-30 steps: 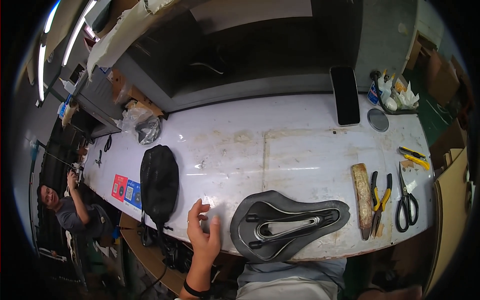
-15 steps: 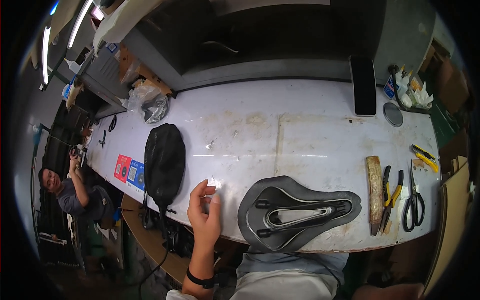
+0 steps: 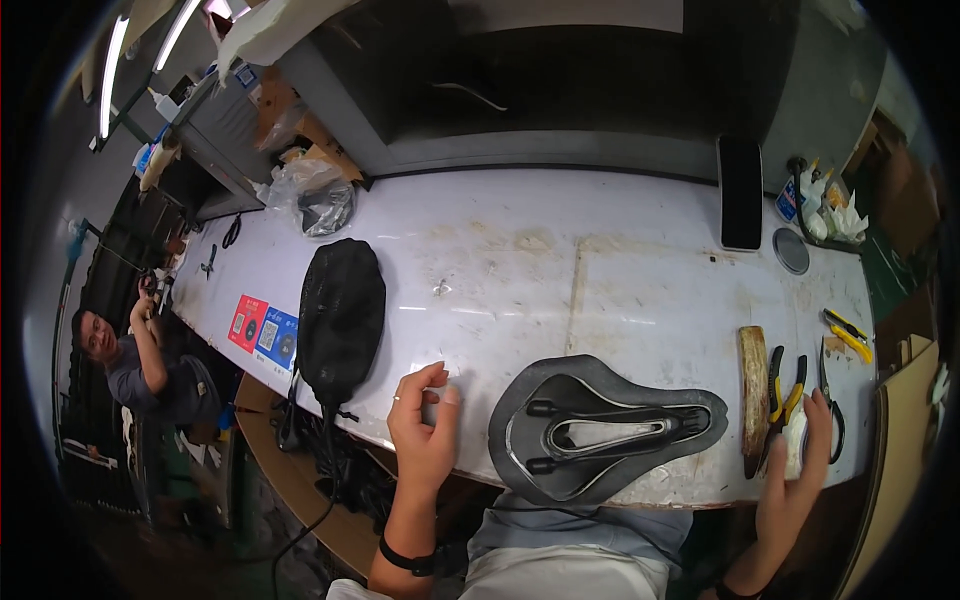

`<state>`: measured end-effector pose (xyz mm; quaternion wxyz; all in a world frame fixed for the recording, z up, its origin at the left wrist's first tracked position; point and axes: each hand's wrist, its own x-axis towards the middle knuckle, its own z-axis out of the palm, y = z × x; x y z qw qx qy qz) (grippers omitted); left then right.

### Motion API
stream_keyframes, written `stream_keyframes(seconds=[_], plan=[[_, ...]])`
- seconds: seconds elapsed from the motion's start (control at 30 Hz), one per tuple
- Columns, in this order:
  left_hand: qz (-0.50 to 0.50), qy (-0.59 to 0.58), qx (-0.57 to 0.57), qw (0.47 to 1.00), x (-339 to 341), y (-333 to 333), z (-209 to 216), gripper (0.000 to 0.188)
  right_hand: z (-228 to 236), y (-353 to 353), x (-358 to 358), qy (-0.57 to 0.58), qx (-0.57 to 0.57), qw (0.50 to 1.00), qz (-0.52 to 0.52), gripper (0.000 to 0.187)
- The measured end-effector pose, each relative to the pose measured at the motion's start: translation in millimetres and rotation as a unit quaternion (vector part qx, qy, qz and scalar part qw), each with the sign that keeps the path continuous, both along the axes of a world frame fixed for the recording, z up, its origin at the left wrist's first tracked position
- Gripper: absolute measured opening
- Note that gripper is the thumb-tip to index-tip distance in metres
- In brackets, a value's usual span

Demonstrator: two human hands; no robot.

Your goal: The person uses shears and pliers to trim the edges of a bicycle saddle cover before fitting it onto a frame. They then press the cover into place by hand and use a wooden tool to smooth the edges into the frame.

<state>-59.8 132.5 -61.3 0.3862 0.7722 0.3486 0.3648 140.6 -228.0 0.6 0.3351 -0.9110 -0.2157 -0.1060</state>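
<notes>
- Saddle (image 3: 600, 395) upside down on the glossy, stained worktop (image 3: 480, 260), its broad end beside the left grip (image 3: 424, 430), nose toward the right.
- Left grip: half-curled, empty.
- Right grip (image 3: 790, 495): thumb and fingers apart near yellow-black pliers (image 3: 774, 385); whether it holds the whitish thing (image 3: 796, 445) there, I cannot tell.
- Saddle: matte dark grey, pale-rimmed slot.

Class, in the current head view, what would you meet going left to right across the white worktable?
Red-and-blue flat printed sheet → black fabric pouch → bare left hand → upturned dark grey bicycle saddle → long worn tan-brown bar → yellow-and-black utility knife.
</notes>
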Motion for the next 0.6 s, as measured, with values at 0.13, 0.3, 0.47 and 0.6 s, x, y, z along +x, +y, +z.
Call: stream_keyframes(seconds=[0.13,0.3,0.47,0.6], plan=[[-0.002,0.019,0.046,0.999,-0.2,0.0,0.9,0.029,-17.9,4.6,5.3,0.07,-0.136,0.988,-0.018,0.053],[-0.006,0.024,0.07,0.997,-1.9,-2.1,5.9,0.029,-28.2,-1.6,19.6,0.045,-0.113,0.991,-0.052,0.04],[-0.012,0.032,0.093,0.995,0.1,-3.1,9.9,0.029,-35.1,-25.4,38.6,0.005,-0.105,0.994,-0.042,0.032],[-0.015,0.026,0.097,0.995,2.0,-3.1,10.4,0.027,-40.3,-12.9,47.4,-0.06,-0.106,0.992,-0.042,0.026]])
